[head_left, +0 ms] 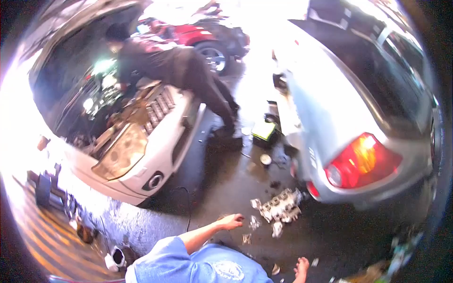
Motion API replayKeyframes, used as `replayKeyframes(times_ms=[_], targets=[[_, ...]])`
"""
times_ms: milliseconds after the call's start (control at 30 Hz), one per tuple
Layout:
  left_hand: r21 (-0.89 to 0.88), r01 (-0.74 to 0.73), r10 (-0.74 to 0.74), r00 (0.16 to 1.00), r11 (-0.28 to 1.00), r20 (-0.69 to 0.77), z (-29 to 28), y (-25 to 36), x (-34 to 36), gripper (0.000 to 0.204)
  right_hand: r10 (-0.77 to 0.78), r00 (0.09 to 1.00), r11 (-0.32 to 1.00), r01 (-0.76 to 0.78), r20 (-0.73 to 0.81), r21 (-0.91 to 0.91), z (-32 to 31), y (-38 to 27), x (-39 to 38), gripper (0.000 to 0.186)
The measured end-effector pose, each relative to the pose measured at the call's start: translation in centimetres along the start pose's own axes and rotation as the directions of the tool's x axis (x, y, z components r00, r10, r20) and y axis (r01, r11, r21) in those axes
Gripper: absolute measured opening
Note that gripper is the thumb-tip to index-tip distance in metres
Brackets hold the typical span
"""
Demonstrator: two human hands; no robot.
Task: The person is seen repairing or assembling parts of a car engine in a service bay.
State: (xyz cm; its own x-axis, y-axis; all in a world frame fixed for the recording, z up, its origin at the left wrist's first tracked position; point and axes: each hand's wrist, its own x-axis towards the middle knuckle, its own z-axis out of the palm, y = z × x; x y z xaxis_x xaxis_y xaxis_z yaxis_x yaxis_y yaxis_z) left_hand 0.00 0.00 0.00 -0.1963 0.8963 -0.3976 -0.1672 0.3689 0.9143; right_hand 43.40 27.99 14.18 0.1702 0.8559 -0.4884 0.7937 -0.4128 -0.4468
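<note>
My left hand [231, 221] reaches out in front of my blue shirt, palm down, its fingers loosely bent and apart; I see nothing in it. Low in the picture, my right hand [301, 267] hangs with its fingers spread, and it also looks bare. On the dark floor just right of my left hand lies a pale metal engine part [280, 206] with several openings, probably a manifold or cylinder head. Small metal pieces [254, 222] and a small tan piece [247, 238] lie between that part and my left hand.
A white car [127, 181] with its hood raised stands at left; a person [174, 66] leans into its engine bay. At right is a silver car [321, 127]. A yellow-green box [264, 131] and a white round container [265, 160] sit between them. A dark cable [189, 207] crosses the floor.
</note>
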Motion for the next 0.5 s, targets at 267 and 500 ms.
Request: replayKeyframes(times_ms=[267,500], targets=[[0.006,0.053,-0.022,0.521,0.999,-0.853,-8.0,-2.1,-4.5,0.032,0.076,0.969,0.992,-0.051,0.234,-0.112,4.4,-5.5,-2.1,0.026],[0.525,0.077,0.491,-0.491,0.847,-0.720,-28.8,17.2,-10.5,0.042,-0.153,0.912,0.967,0.217,0.380,-0.131,4.5,-17.6,3.0,0.029]])
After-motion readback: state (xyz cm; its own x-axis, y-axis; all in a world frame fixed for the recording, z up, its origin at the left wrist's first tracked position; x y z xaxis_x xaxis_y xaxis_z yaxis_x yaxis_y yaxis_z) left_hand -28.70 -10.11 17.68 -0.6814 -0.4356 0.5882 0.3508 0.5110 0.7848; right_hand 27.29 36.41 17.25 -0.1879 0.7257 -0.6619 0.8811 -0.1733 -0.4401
